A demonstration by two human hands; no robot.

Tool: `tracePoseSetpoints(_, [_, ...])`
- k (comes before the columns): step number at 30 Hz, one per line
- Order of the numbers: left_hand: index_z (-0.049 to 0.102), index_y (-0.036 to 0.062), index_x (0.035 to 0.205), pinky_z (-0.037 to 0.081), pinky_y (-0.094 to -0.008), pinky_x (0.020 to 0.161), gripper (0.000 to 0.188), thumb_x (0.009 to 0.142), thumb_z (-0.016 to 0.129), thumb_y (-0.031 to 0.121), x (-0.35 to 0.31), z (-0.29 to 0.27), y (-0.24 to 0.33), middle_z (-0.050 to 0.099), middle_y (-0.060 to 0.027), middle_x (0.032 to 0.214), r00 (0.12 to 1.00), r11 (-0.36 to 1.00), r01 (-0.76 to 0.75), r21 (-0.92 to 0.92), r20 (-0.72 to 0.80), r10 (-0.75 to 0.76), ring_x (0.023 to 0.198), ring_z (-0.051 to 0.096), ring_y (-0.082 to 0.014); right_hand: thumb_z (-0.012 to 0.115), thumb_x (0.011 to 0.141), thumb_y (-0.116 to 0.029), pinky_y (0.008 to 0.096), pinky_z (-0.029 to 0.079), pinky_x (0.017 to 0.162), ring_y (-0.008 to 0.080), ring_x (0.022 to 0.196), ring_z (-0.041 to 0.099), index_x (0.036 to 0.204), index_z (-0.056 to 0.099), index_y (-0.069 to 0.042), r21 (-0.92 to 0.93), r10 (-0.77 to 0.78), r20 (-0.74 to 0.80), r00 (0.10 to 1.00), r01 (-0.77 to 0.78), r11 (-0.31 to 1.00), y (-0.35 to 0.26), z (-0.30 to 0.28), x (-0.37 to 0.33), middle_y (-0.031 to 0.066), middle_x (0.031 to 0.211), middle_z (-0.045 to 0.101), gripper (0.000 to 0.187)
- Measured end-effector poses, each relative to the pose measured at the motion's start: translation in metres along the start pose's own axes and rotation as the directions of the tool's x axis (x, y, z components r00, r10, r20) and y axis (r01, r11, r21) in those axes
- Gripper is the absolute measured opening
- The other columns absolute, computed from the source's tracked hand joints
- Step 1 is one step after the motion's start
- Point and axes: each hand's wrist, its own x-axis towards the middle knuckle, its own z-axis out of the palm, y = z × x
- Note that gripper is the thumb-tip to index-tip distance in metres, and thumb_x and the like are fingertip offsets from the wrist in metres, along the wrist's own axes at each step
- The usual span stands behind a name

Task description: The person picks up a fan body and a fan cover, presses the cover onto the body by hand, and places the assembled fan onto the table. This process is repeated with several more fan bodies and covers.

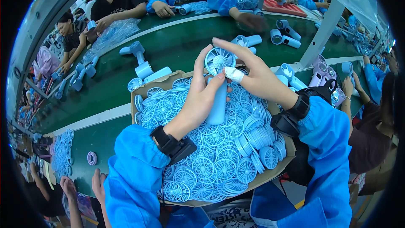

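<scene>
Basically, handheld fan (217, 106) above cardboard box (284, 163)

Light blue, spoked grille (220, 60), plain handle; loose grilles (203, 167) below. Left hand (202, 95) half-curled, gripping neck; right hand (258, 77) cupped, gripping head. Fan's back and some fingertips hidden.

I see a long green belt (179, 44) running across my view, its edges bowed by the lens. Light blue handheld fans (137, 50) lie on it in loose clusters, and a crumpled clear bag (112, 36) rests along its far side. Past a pale rail (99, 119), a nearer green strip (109, 143) carries a heap of blue grilles (63, 152) with a pinkish ring (88, 158) just beside them.
</scene>
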Motion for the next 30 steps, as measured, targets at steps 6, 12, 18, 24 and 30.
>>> tracePoseSetpoints(6, [0.015, 0.0237, 0.149, 0.054, -0.033, 0.07, 0.063, 0.096, 0.049, 0.017, 0.002, 0.004, -0.002, 0.052, -0.0108, 0.112, 1.0, 1.0, -0.009, 0.019, -0.02, 0.009, 0.087, 0.06, -0.0182, 0.058, 0.09, -0.012, 0.0355, 0.04, 0.102, 0.0232, 0.125, 0.047, 0.13, 0.053, -0.008, 0.073, 0.026, -0.059, 0.998, -0.022, 0.997, 0.009, -0.003, -0.004, 0.0127, 0.139, 0.047, 0.04])
tracePoseSetpoints(12, [0.011, 0.0228, 0.149, 0.055, -0.034, 0.073, 0.071, 0.094, 0.053, 0.013, 0.006, 0.004, 0.0, 0.052, -0.0117, 0.115, 0.992, 0.992, -0.093, 0.08, -0.075, 0.099, 0.091, 0.061, -0.0191, 0.057, 0.092, -0.011, 0.0317, 0.044, 0.096, 0.0169, 0.11, 0.056, 0.116, 0.058, 0.0, 0.251, 0.042, -0.203, 0.978, 0.011, 0.968, 0.01, -0.003, -0.002, 0.0107, 0.12, 0.058, 0.027])
tracePoseSetpoints(18, [0.007, 0.0218, 0.149, 0.055, -0.0357, 0.075, 0.081, 0.089, 0.06, 0.008, -0.002, -0.01, 0.004, 0.053, -0.0125, 0.116, 0.936, 0.955, -0.292, 0.048, -0.191, 0.295, 0.093, 0.061, -0.0202, 0.058, 0.093, -0.013, 0.0283, 0.046, 0.09, 0.0128, 0.1, 0.059, 0.111, 0.057, 0.003, 0.355, 0.219, -0.141, 0.966, -0.157, 0.922, 0.001, 0.008, 0.001, 0.0054, 0.105, 0.061, 0.024])
tracePoseSetpoints(24, [0.008, 0.0177, 0.149, 0.055, -0.0311, 0.075, 0.091, 0.082, 0.066, -0.001, -0.01, -0.016, 0.015, 0.053, -0.0135, 0.113, 0.891, 0.934, -0.355, -0.039, -0.317, 0.326, 0.091, 0.061, -0.0171, 0.062, 0.091, -0.012, 0.0282, 0.05, 0.083, 0.0132, 0.096, 0.06, 0.111, 0.057, 0.002, 0.291, 0.174, -0.028, 0.984, -0.158, 0.943, -0.009, 0.019, -0.004, 0.0056, 0.103, 0.06, 0.025])
tracePoseSetpoints(30, [0.009, 0.0182, 0.149, 0.056, -0.0314, 0.07, 0.091, 0.081, 0.066, -0.003, -0.008, -0.022, 0.012, 0.053, -0.0131, 0.109, 0.884, 0.926, -0.363, 0.1, -0.277, 0.376, 0.089, 0.062, -0.0176, 0.068, 0.086, -0.007, 0.0294, 0.052, 0.083, 0.0144, 0.095, 0.06, 0.11, 0.057, 0.001, -0.008, -0.083, -0.267, 0.96, 0.084, 0.996, -0.012, 0.028, -0.006, 0.0077, 0.108, 0.058, 0.027])
